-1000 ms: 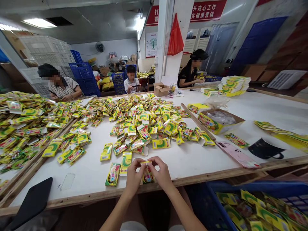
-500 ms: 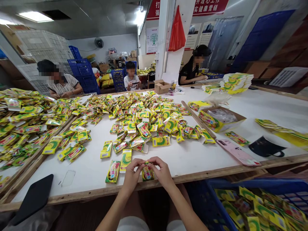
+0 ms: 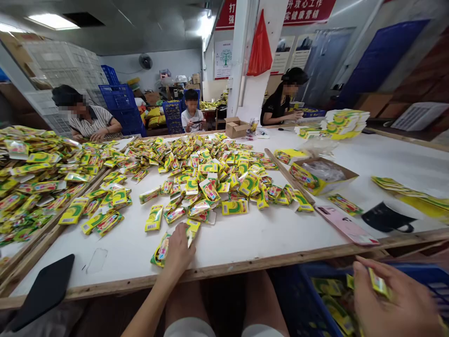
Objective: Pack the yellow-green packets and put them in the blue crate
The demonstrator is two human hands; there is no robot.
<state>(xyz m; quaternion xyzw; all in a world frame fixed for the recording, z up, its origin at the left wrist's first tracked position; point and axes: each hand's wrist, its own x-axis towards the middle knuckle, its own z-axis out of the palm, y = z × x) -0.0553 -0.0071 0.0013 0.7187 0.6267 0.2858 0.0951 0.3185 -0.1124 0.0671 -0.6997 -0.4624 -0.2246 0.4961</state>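
Note:
My left hand (image 3: 178, 251) lies on the white table (image 3: 252, 236) near its front edge, fingers curled over a yellow packet (image 3: 160, 249) and touching a second one beside it. My right hand (image 3: 393, 299) is low at the right, over the blue crate (image 3: 305, 299), pinching a yellow packet (image 3: 378, 283) between thumb and fingers; it is blurred by motion. A large heap of yellow packets (image 3: 210, 173) covers the middle of the table beyond my left hand.
A second heap of packets (image 3: 38, 178) fills the left table. A pink phone (image 3: 345, 224), a black cup (image 3: 386, 217) and a cardboard box (image 3: 322, 173) sit at the right. A black phone (image 3: 44, 290) lies front left. Three people sit at the far side.
My hands were together on one packet at the table edge. The right hand has carried that packet down to the right over the blue crate; the left hand has moved left onto other packets.

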